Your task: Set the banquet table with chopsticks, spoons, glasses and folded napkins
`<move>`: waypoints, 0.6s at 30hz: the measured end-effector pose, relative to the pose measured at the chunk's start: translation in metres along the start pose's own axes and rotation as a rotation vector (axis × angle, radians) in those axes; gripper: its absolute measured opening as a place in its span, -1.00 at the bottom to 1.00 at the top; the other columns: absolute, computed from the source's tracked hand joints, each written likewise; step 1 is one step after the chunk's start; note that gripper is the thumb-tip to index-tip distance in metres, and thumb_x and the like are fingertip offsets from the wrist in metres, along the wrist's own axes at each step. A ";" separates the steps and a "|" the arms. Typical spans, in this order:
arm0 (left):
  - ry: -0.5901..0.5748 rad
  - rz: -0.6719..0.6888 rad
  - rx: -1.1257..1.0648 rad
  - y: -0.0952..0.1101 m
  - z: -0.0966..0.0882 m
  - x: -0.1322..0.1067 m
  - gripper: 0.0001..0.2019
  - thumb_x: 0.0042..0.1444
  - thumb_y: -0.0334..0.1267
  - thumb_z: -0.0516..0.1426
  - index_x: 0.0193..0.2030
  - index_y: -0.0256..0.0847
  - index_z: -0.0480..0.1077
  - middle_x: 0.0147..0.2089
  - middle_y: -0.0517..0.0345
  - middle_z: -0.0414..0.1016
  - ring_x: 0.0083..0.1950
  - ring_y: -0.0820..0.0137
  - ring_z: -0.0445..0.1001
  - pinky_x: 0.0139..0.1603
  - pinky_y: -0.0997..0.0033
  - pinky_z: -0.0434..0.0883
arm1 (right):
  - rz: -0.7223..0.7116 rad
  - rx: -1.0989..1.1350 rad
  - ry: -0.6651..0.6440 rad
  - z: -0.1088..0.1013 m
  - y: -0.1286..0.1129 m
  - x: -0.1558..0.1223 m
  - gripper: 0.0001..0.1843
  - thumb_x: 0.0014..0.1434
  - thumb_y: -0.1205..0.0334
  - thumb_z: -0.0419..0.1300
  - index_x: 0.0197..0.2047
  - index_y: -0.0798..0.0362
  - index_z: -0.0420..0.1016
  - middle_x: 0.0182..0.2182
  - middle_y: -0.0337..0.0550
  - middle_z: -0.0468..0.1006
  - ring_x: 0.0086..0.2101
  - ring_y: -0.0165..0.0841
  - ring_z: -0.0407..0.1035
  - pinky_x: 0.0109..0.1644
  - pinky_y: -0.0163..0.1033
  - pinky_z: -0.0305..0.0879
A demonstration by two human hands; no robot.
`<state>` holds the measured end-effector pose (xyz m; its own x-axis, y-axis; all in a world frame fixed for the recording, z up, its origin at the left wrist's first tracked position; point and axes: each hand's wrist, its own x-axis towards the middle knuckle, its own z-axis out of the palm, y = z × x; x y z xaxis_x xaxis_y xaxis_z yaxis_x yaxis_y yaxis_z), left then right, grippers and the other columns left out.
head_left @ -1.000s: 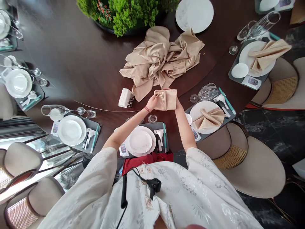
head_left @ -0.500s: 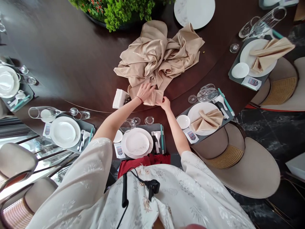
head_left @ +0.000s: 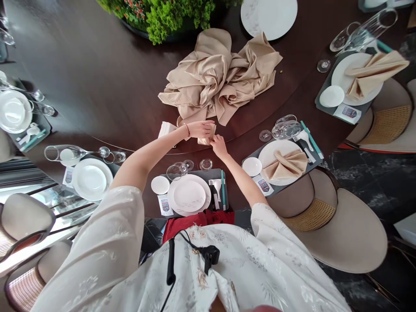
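A small beige cloth napkin (head_left: 204, 141), folded into a compact bundle, is between my two hands above the near part of the dark table. My left hand (head_left: 199, 128) reaches across its top, fingers closed over the cloth. From the near right side my right hand (head_left: 219, 146) pinches the napkin's edge. Just beyond them lies a heap of crumpled beige napkins (head_left: 208, 82). To the left of my left hand, a white folded item (head_left: 166, 129) is partly covered by my forearm.
Nearest me is a place setting with stacked plates (head_left: 189, 196), a small white dish (head_left: 160, 185) and glasses (head_left: 177, 171). Right of it, a plate carries a fanned napkin (head_left: 286, 164). At the back stand a planter (head_left: 178, 19) and a large plate (head_left: 269, 17). Chairs (head_left: 344, 234) flank the table.
My left hand has shifted right and turned over the napkin, its fingers now closing on it. My right hand has moved slightly nearer me, and the napkin looks more tightly bundled.
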<state>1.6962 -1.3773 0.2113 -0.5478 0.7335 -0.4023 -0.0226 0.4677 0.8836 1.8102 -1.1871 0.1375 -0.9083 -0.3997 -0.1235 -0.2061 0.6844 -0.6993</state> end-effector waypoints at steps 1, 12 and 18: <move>0.014 -0.012 -0.029 -0.001 -0.002 -0.001 -0.77 -0.01 -0.40 0.30 -0.54 0.00 0.40 -0.34 0.07 0.51 0.12 0.24 0.51 0.53 -0.06 0.15 | -0.064 -0.025 -0.030 -0.003 0.002 0.003 -0.57 0.39 0.39 -0.05 0.03 0.03 0.65 0.19 0.07 0.51 0.36 -0.06 0.14 0.52 0.16 -0.03; 0.232 0.059 0.107 0.007 0.017 0.036 -0.77 0.01 -0.51 0.23 -0.56 -0.12 0.43 -0.33 -0.05 0.50 0.16 0.11 0.46 0.50 -0.08 0.11 | -0.219 -0.069 -0.253 -0.020 0.005 0.024 -0.49 0.16 0.44 0.11 0.15 0.16 0.62 0.12 0.14 0.60 0.44 0.01 0.00 0.58 0.27 -0.39; 0.518 -0.100 0.373 0.006 0.036 0.047 -0.83 0.19 -0.43 0.15 -0.34 -0.16 0.54 0.07 -0.25 0.45 0.33 -0.03 0.25 0.33 -0.10 0.26 | 0.364 0.245 0.344 -0.023 0.000 -0.029 -0.76 0.33 0.13 0.12 -0.04 0.05 0.51 -0.07 0.07 0.62 0.15 -0.11 0.41 0.38 0.15 0.21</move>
<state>1.6999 -1.3221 0.1891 -0.8927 0.3885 -0.2283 0.1467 0.7297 0.6679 1.8278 -1.1617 0.1577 -0.9799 0.0867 -0.1795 0.1969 0.5627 -0.8029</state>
